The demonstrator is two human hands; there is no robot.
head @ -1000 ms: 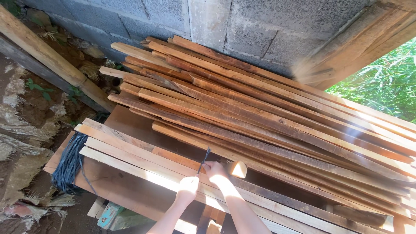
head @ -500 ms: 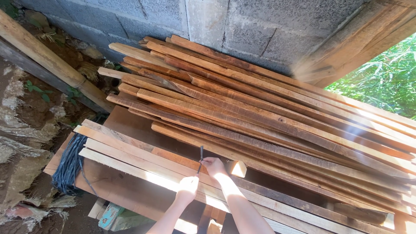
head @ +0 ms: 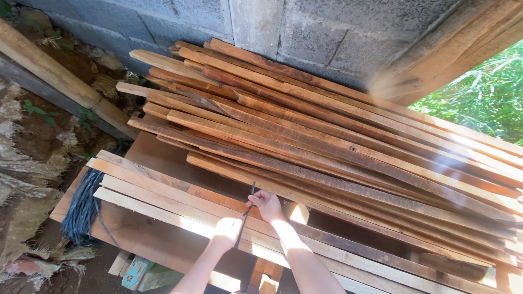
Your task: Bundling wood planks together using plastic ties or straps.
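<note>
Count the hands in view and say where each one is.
2. The left hand is low in the view, over the pale planks, gripping a dark cord. The right hand is just above it, pinching the same cord.

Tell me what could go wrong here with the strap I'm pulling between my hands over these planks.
The thin dark strap is stretched taut between the left hand and right hand; if it snaps or slips, the hands could jerk back. Both hands rest against rough plank edges, so splinters seem possible. The big plank stack lies loose and uneven and might shift if bumped.
</note>
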